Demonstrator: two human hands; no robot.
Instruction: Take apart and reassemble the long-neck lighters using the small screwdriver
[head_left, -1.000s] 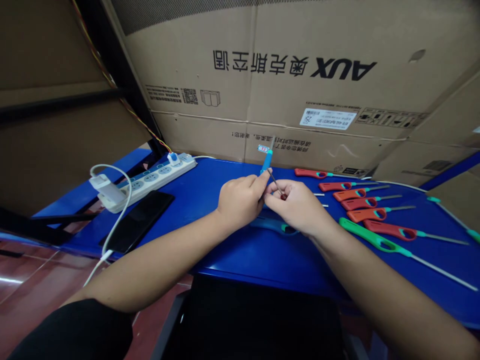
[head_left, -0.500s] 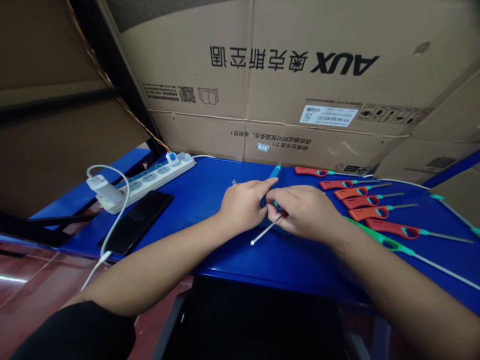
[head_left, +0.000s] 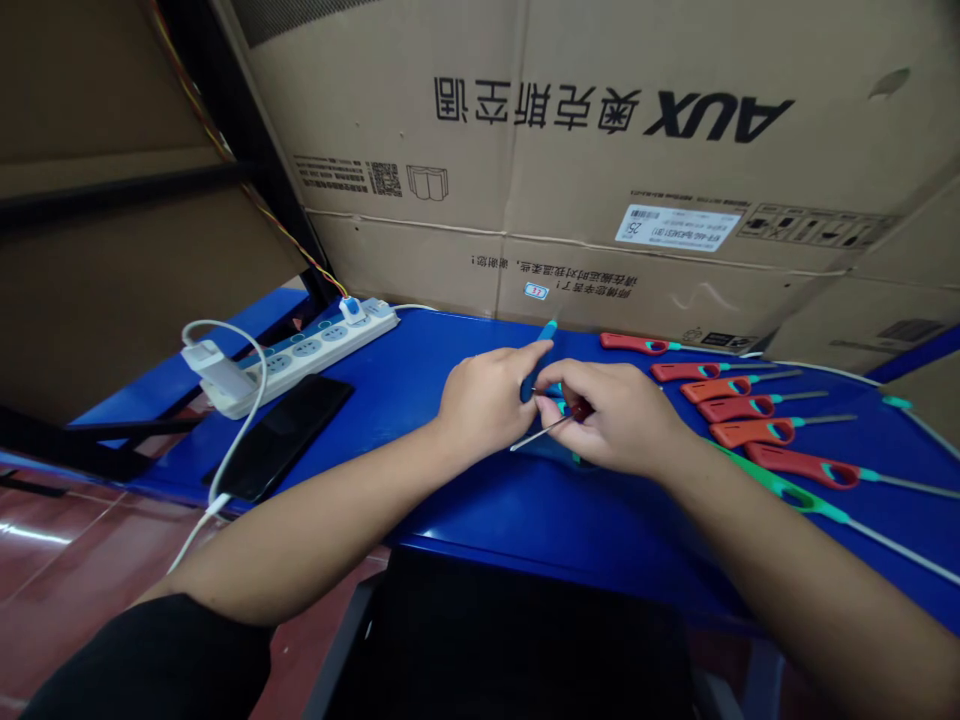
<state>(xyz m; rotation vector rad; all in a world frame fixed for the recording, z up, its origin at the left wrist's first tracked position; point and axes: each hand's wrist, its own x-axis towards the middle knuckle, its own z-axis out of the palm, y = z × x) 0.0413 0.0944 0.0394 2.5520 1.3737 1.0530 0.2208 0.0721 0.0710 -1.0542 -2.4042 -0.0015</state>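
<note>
My left hand (head_left: pixel 487 400) is closed around a slim blue thing with a teal end (head_left: pixel 550 329), its index finger stretched along it. Most of that piece is hidden by my fingers, so its kind cannot be made out. My right hand (head_left: pixel 619 415) is closed on what looks like a screwdriver (head_left: pixel 536 437), its thin metal shaft pointing left and down from a dark red handle in the palm. The right thumb and forefinger meet beside the left fingers, close to the blue thing. A bit of teal shows between the hands, partly covered.
Several red and orange lighters (head_left: pixel 752 431) lie in a row at right, with a green one (head_left: pixel 802 495) nearest. A black phone (head_left: pixel 289 435) and a white power strip (head_left: pixel 304 355) with cables are at left. A large cardboard box (head_left: pixel 555 180) stands behind the blue table (head_left: pixel 465 520).
The screwdriver's shaft has turned and its tip has risen nearer to my left hand. Both hands stay close together. The camera view has shifted slightly.
</note>
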